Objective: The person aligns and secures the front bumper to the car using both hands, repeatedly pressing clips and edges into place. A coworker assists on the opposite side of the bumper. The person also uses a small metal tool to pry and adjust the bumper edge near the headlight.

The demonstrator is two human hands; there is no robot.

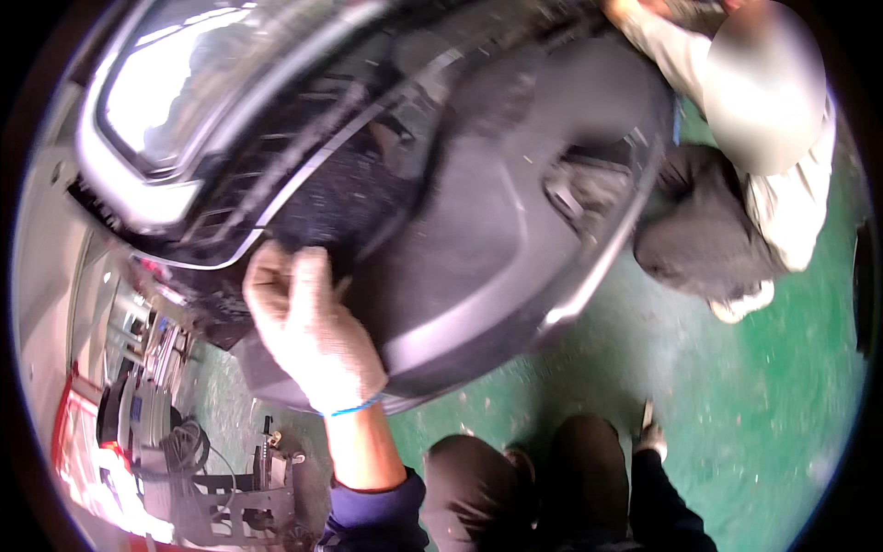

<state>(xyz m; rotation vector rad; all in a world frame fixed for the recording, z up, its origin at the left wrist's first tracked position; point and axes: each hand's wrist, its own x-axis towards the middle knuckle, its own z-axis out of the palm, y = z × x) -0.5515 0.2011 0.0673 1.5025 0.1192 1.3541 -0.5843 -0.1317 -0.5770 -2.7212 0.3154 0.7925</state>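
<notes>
A large dark grey bumper cover stretches diagonally from the lower left to the upper right, beside the front of a car. My left hand, in a light knit glove with a blue band at the wrist, is at its near left end. The fingers are curled and closed, and the tips are hidden, so what they hold does not show. Just above the fingertips, a thin silver trim strip runs along the dark opening between car and bumper. My right hand is out of view. The picture is smeared by motion.
At the right a co-worker in a light shirt crouches, one hand at the bumper's far end. A headlamp-like glossy panel is upper left. A grey machine with coiled cable stands lower left. My knees are over the green floor.
</notes>
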